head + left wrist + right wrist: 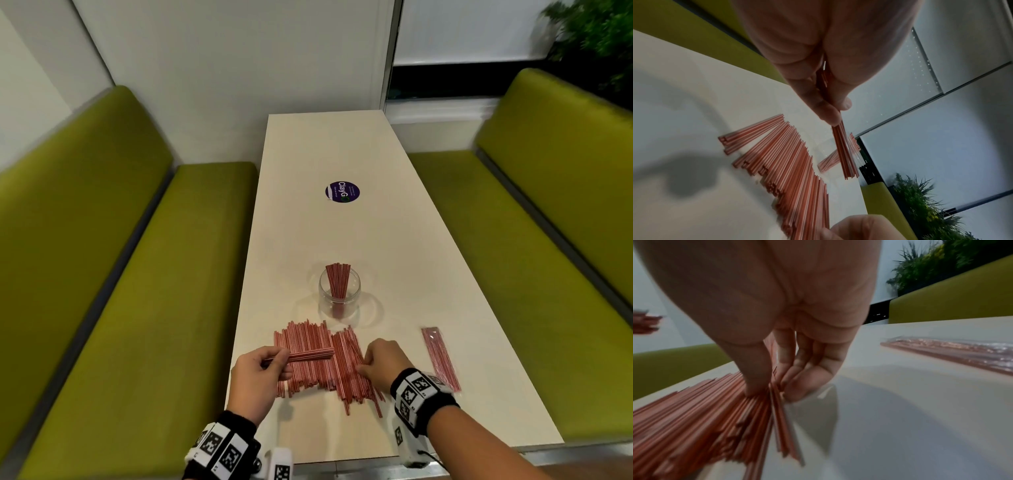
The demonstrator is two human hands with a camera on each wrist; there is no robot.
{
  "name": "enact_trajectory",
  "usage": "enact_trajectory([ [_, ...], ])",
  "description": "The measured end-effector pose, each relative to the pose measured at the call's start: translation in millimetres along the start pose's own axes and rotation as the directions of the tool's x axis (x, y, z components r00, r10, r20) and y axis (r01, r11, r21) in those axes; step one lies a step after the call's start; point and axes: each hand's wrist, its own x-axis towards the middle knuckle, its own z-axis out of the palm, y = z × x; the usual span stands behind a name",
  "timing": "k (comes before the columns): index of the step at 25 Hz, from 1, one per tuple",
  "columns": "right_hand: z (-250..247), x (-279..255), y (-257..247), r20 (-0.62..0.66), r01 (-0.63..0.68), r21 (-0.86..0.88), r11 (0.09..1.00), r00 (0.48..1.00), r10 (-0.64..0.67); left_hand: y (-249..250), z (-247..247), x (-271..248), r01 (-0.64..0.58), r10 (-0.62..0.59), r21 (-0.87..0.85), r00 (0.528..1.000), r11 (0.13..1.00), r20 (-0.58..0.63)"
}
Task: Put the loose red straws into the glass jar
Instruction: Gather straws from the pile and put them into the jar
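Note:
A clear glass jar stands mid-table with a fan of red straws upright in it. Just in front of it a wide pile of loose red straws lies flat on the white table. My left hand hovers over the pile's left side and grips a small bundle of straws that points right; the left wrist view shows this bundle sticking out past the fingers. My right hand is at the pile's right edge. Its thumb and fingers pinch a few straws there.
A sealed clear packet of red straws lies right of my right hand. A round purple sticker marks the far half of the table. Green padded benches flank both long sides, with a wall and plants behind.

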Motion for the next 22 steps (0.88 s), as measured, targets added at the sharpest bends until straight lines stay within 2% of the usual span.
enact_trajectory([
  [4, 2, 6, 1, 0.003, -0.029, 0.016, 0.999, 1.000, 0.029, 6, 2, 0, -0.017, 0.017, -0.003, 1.000, 1.000, 0.013],
  [7, -3, 3, 3, -0.030, -0.036, 0.167, 0.985, 0.999, 0.041, 7, 0, -2, -0.030, 0.030, 0.025, 0.999, 0.999, 0.028],
  [9, -12, -3, 0, -0.089, 0.049, 0.281, 0.958, 0.996, -0.025, 9, -1, -5, -0.041, 0.037, 0.067, 0.998, 0.997, 0.051],
  [11, -25, -11, -11, -0.112, 0.181, 0.343, 0.921, 0.982, -0.152, 13, 1, -7, -0.062, 0.048, 0.110, 0.992, 0.992, 0.120],
  [14, -34, -28, -40, -0.035, 0.328, 0.320, 0.889, 0.942, -0.335, 23, 9, -10, -0.092, 0.064, 0.112, 0.972, 0.989, 0.228],
  [16, -30, -34, -55, 0.011, 0.361, 0.308, 0.880, 0.924, -0.383, 27, 16, -8, -0.099, 0.081, 0.074, 0.972, 0.992, 0.220],
  [20, -19, -36, -61, 0.077, 0.308, 0.498, 0.811, 0.916, -0.394, 30, 19, -6, -0.125, 0.113, 0.074, 0.983, 0.989, 0.147],
  [22, -16, -34, -61, 0.080, 0.347, 0.442, 0.827, 0.903, -0.422, 31, 20, -7, -0.141, 0.125, 0.103, 0.981, 0.985, 0.147],
])
